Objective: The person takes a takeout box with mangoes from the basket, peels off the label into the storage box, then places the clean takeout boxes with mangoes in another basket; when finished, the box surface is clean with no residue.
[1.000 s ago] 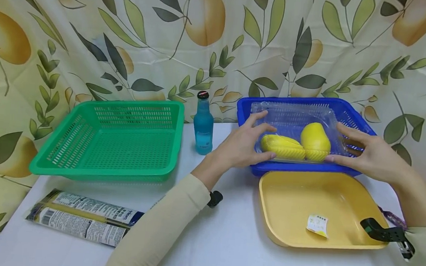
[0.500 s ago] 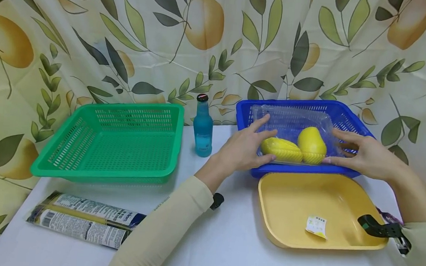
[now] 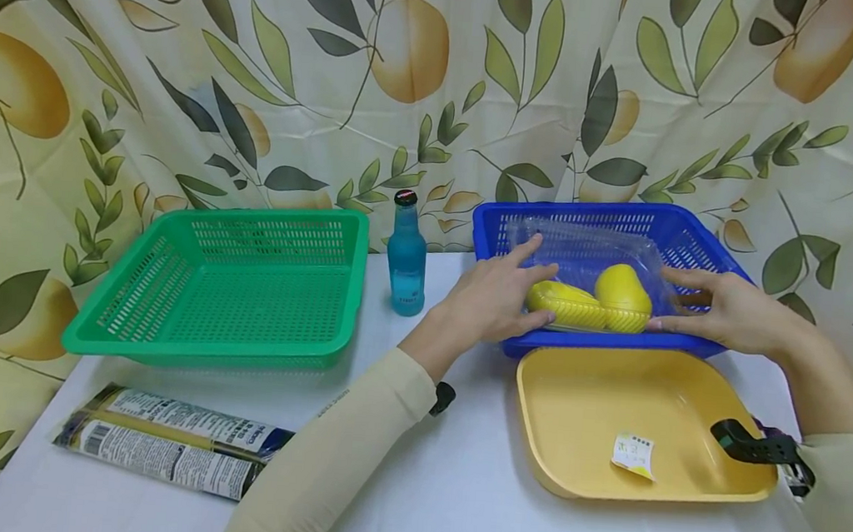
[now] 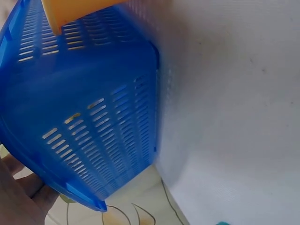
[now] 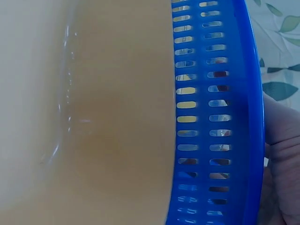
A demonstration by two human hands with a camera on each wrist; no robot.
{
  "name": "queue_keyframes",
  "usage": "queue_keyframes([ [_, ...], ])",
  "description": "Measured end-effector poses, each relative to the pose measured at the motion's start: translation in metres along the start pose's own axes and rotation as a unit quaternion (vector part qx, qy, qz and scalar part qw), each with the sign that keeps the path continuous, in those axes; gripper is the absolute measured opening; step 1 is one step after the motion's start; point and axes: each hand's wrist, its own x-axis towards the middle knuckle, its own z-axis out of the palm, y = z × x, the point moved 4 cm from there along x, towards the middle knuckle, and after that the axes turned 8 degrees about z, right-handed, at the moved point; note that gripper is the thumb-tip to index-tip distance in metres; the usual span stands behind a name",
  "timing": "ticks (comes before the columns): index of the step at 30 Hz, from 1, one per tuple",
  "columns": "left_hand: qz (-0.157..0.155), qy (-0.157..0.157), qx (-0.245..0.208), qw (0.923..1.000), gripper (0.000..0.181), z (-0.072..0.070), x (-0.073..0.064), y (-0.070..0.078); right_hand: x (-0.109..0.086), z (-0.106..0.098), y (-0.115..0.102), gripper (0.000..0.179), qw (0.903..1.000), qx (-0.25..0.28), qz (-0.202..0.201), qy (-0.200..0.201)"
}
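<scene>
In the head view, a clear plastic box (image 3: pixel 586 243) sits low inside the blue basket (image 3: pixel 601 340). Through its wall show a long yellow fruit (image 3: pixel 565 304) and a yellow pear-shaped fruit (image 3: pixel 622 296). My left hand (image 3: pixel 492 298) grips the box's left end, fingers spread over the side. At the other end my right hand (image 3: pixel 738 314) holds it, thumb in front and fingers behind. The left wrist view has the left hand (image 4: pixel 23 194) partly behind the basket wall (image 4: pixel 61 89). The right wrist view catches part of the right hand (image 5: pixel 283 150) beyond the basket's rim (image 5: pixel 255 117).
A yellow tray (image 3: pixel 597 396) with a paper label (image 3: pixel 634 454) stands in front of the blue basket. To the left are a blue bottle (image 3: pixel 406 260), a green basket (image 3: pixel 258 299) and a long printed packet (image 3: pixel 172 440). A patterned curtain (image 3: pixel 489 45) hangs behind.
Both hands have lowered the plastic box slightly deeper into the blue basket. The head view has shifted a little; the other things stay where they were.
</scene>
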Motion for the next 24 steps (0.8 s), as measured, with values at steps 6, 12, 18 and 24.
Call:
queue_keyframes([
  [6, -0.011, -0.012, 0.007, 0.9998, 0.067, 0.000, 0.002, 0.000, 0.003, 0.001, 0.001, 0.091, 0.9999, -0.006, 0.004, -0.012],
  [12, -0.010, -0.025, 0.023, 0.9994, 0.060, 0.003, 0.003, 0.001, 0.004, 0.000, -0.006, 0.089, 0.9997, -0.021, 0.000, -0.011],
  [18, 0.017, -0.023, -0.003, 0.9996, 0.056, 0.005, -0.002, -0.001, 0.003, 0.004, -0.010, 0.087, 0.9994, -0.027, -0.005, -0.019],
  [24, 0.060, -0.011, -0.050, 0.9969, 0.055, 0.005, -0.014, -0.004, -0.004, 0.003, -0.015, 0.086, 0.9994, -0.033, -0.013, -0.005],
])
